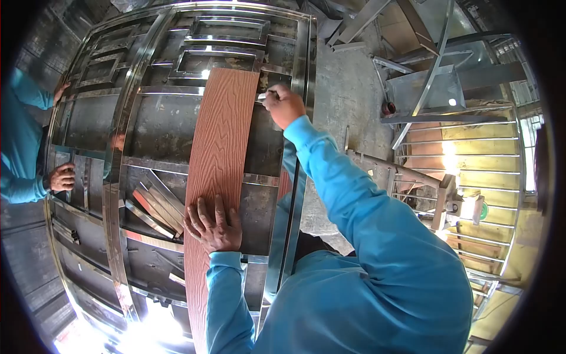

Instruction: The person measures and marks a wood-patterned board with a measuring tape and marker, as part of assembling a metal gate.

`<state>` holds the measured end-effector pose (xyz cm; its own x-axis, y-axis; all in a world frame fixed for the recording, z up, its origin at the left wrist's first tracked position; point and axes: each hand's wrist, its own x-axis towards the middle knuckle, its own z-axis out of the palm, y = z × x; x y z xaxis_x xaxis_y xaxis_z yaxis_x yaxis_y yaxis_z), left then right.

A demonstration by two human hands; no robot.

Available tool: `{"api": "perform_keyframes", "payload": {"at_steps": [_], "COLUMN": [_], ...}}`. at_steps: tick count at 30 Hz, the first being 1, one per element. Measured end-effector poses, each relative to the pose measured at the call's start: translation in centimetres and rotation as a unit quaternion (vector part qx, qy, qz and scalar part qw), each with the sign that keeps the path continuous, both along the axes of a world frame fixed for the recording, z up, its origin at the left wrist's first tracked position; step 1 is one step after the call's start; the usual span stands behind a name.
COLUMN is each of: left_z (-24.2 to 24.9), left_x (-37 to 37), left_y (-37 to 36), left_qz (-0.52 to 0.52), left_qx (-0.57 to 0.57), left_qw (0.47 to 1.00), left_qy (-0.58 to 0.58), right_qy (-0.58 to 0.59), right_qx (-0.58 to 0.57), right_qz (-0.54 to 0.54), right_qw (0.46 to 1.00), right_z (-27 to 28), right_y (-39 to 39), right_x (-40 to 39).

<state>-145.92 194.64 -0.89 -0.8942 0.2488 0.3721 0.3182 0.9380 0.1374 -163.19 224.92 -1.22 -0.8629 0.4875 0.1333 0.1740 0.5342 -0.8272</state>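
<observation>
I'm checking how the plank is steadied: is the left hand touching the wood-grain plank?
Touching: the head view shows the left hand lying palm-down on the wood-grain plank.

Metalworking workshop, identified by the large shiny rectangular metal frame (110, 218), long grey metal bars (364, 20) and stained grey floor (339, 88)

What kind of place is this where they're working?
Probably a metal workshop: there's a big, shiny silver metal frame with rectangular openings, a long reddish-brown board with wood-grain pattern resting on it, and loose, long grey metal bars lying beyond.
</observation>
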Motion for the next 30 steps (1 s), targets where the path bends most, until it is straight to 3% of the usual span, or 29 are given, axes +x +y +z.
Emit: {"api": "perform_keyframes", "payload": {"at_steps": [3,6,11,23,30], "left_z": [0.5,0.4,0.4,0.0,-0.2], "left_x": [0.0,0.1,0.0,0.0,-0.1], "left_y": [0.3,0.3,0.2,0.1,0.0], "left_qz": [0.002,0.004,0.005,0.003,-0.006], "left_qx": [-0.004,-0.004,-0.004,-0.003,-0.004], "left_qw": [1.0,1.0,1.0,1.0,1.0], "left_qy": [0.003,-0.004,-0.014,-0.006,0.002], "right_qy": [-0.025,0.03,-0.01,0.061,-0.007], "right_qx": [0.047,0.096,0.117,0.095,0.115], "right_qz": [-0.02,-0.008,0.019,-0.011,-0.003], "right_qw": [0.998,0.995,0.993,0.994,0.993], "right_z": [0.2,0.1,0.3,-0.6,0.5], "right_y": [-0.4,-0.5,0.2,-1.2,-0.7], "right_x": [-1.0,-1.4,-2.5,-1.0,-2.1]}}
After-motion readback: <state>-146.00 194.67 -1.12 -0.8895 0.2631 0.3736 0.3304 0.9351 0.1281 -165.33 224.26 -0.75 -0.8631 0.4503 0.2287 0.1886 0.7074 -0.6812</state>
